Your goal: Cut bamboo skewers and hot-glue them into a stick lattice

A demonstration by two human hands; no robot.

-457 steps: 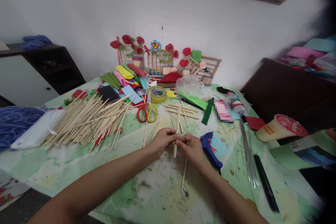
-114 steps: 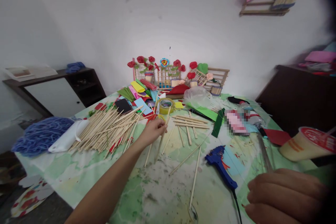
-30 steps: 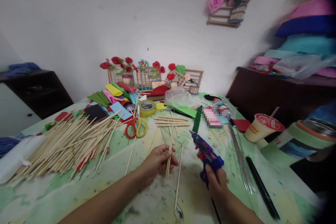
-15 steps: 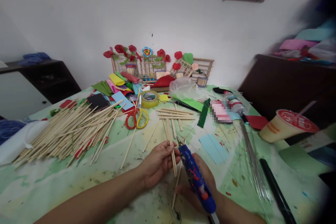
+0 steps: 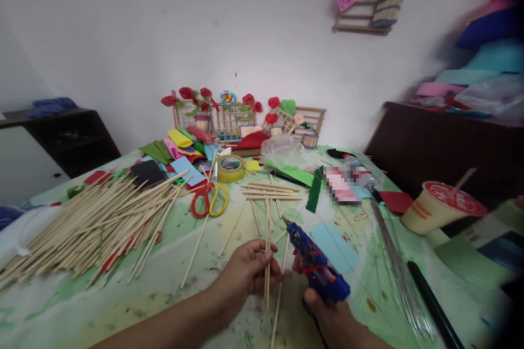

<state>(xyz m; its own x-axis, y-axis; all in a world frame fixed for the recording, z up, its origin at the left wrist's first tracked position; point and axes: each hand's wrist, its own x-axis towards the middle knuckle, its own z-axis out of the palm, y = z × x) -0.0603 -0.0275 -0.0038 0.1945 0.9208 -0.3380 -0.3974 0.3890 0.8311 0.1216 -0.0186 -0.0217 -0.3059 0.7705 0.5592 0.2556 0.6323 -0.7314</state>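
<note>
Pinched between the fingers of my left hand (image 5: 251,268) are two thin wooden sticks (image 5: 267,229), side by side and pointing away from me. My right hand (image 5: 323,305) grips a blue hot glue gun (image 5: 315,259), whose metal nozzle points up and left, a short way right of the sticks and apart from them. Beyond the held sticks, several loose sticks (image 5: 272,192) lie crosswise on the table. Another single stick (image 5: 279,294) lies under and between my hands.
A big heap of sticks (image 5: 102,223) covers the left side. Scissors (image 5: 209,199) and a tape roll (image 5: 230,169) lie ahead. At right are light-blue paper (image 5: 333,246), metal wires (image 5: 399,270), a black rod (image 5: 434,305) and a drink cup (image 5: 440,208). Stick frames with paper flowers (image 5: 235,114) lean on the wall.
The glue gun has turned and moved slightly right, away from the sticks. My left hand has shifted a little lower in view with the sticks more upright. The camera view has tilted up.
</note>
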